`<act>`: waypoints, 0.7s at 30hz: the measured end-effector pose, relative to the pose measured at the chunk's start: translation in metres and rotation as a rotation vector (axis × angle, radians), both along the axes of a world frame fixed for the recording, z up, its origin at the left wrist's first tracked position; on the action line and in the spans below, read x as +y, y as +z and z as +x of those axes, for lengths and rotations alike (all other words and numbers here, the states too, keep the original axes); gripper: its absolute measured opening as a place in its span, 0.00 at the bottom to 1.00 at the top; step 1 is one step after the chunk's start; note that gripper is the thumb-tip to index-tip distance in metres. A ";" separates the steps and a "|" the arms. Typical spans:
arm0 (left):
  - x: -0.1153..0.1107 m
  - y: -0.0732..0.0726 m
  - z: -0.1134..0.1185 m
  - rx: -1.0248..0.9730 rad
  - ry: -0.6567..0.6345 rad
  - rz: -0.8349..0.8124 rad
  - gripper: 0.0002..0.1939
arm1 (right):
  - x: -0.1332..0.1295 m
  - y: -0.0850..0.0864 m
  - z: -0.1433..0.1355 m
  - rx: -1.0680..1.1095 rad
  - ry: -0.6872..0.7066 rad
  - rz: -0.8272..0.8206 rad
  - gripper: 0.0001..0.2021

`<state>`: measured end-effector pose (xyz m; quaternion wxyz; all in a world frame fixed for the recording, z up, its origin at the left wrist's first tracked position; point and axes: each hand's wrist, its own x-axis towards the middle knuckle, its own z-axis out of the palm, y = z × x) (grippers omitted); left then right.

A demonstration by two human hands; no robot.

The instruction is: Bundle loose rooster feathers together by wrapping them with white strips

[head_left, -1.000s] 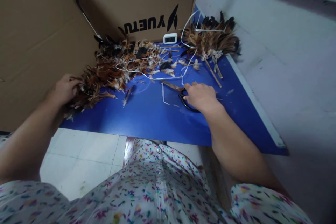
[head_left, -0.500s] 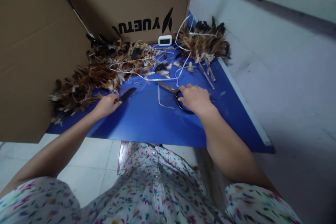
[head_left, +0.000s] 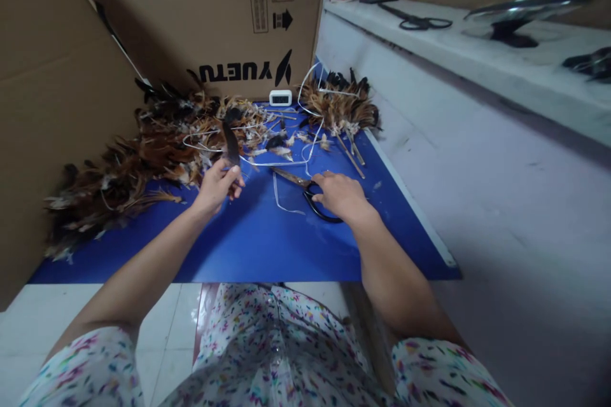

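My left hand [head_left: 218, 186] is closed, pinching a dark feather [head_left: 231, 145] by its lower end, with the tip pointing up and away. It is in front of the long heap of brown, black and pale feathers [head_left: 157, 149]. My right hand [head_left: 342, 193] is curled over the black handles of a pair of scissors [head_left: 323, 211]. Their rusty blades point left on the blue table [head_left: 267, 248]. How the fingers sit in the handle loops is partly hidden. A short piece of white string [head_left: 281, 205] lies between my hands.
At the back right lies a feather bundle [head_left: 341, 105] with sticks poking out. White cord [head_left: 286, 164] loops across the table. A small white digital clock [head_left: 280, 98] stands by the cardboard wall [head_left: 191, 6]. Another pair of scissors [head_left: 422, 23] rests on the right ledge.
My left hand has moved right and turned the feather from lying low to pointing up. The view has shifted, showing more of the right ledge. My right hand stays at the scissors.
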<state>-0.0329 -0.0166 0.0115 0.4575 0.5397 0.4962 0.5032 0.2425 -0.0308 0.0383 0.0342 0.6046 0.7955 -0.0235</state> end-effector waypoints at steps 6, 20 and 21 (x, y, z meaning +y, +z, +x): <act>0.015 -0.025 0.023 -0.169 -0.109 -0.001 0.22 | -0.001 -0.003 0.002 -0.007 -0.020 -0.002 0.19; 0.009 -0.036 0.028 -0.353 -0.169 -0.084 0.28 | 0.091 0.042 -0.060 0.123 0.427 0.154 0.14; 0.009 -0.036 0.028 -0.364 -0.165 -0.082 0.27 | 0.107 0.043 -0.070 0.138 0.449 0.168 0.13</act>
